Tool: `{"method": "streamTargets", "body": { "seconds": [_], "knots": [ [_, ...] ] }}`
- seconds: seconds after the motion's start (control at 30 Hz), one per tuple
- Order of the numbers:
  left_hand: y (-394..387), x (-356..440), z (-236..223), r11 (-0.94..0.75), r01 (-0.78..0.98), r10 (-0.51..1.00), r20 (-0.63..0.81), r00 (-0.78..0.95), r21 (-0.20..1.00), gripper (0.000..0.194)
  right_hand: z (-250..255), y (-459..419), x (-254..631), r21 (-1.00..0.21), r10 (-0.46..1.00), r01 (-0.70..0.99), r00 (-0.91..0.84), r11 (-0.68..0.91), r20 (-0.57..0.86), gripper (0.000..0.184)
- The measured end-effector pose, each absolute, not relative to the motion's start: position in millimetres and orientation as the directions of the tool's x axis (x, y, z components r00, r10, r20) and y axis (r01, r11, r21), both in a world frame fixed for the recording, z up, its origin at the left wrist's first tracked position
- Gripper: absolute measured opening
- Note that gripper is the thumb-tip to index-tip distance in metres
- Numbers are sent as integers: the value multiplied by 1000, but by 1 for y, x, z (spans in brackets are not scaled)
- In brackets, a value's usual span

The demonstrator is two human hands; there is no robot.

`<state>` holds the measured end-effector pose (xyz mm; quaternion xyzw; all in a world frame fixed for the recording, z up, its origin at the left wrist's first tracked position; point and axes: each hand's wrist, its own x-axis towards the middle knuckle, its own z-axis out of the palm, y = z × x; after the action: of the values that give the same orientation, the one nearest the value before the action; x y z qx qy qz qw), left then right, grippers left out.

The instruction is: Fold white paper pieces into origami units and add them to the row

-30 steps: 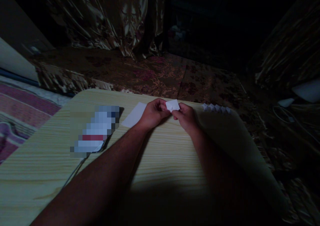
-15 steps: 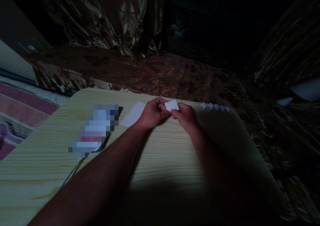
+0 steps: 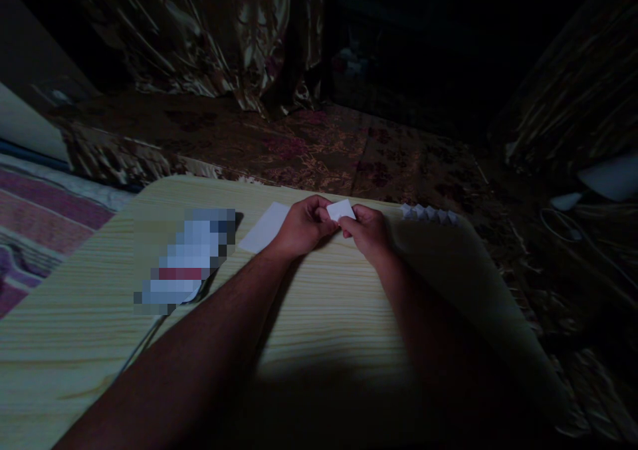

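Note:
Between my two hands is a small folded piece of white paper (image 3: 341, 209), held just over the far edge of the table. My left hand (image 3: 310, 225) pinches its left side, fingers curled behind it. At the lower right, my right hand (image 3: 367, 229) grips it with the thumb across the front. A flat white sheet of paper (image 3: 263, 228) lies just left of my left hand, partly covered by the wrist. Several small folded white paper shapes (image 3: 429, 215) sit in a row to the right of my right hand.
On the left of the pale wooden table (image 3: 319, 304) rests a blurred-out device (image 3: 187, 257) with a cable (image 3: 137, 349) running toward me. Patterned fabric (image 3: 309, 147) covers a surface beyond the table. A striped cloth (image 3: 34, 217) is at left, and a white cable (image 3: 563, 227) at right.
Both hands keep hold of the folded paper, which has tilted slightly. My right thumb shifts a little on its front. The whole view has drifted slightly; the other things stay in place.

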<state>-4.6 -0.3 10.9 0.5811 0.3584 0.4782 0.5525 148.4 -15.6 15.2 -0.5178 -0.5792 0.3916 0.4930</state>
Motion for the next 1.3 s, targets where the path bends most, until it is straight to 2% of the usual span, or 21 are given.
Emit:
{"method": "streamTargets", "body": {
  "seconds": [0.37, 0.67, 0.93, 1.07, 1.3],
  "knots": [
    [0, -6, 9, -148, -77, 938, 164, 305, 986, 26, 12, -15, 147, -942, 978, 278, 33, 188, 205, 16],
    [1, -6, 9, -139, -85, 957, 156, 246, 987, 28, 12, -11, 147, -969, 985, 177, -20, 172, 171, 10],
    [0, -6, 8, -162, -51, 939, 170, 300, 986, 23, 11, -13, 147, -950, 983, 264, 27, 167, 180, 13],
    [1, -6, 9, -148, -62, 947, 160, 279, 987, 23, 11, -14, 147, -962, 983, 212, 29, 174, 184, 15],
    [1, -6, 10, -113, -134, 970, 139, 201, 985, 23, 14, -13, 146, -979, 995, 179, -14, 99, 98, 14]
  ]
}}
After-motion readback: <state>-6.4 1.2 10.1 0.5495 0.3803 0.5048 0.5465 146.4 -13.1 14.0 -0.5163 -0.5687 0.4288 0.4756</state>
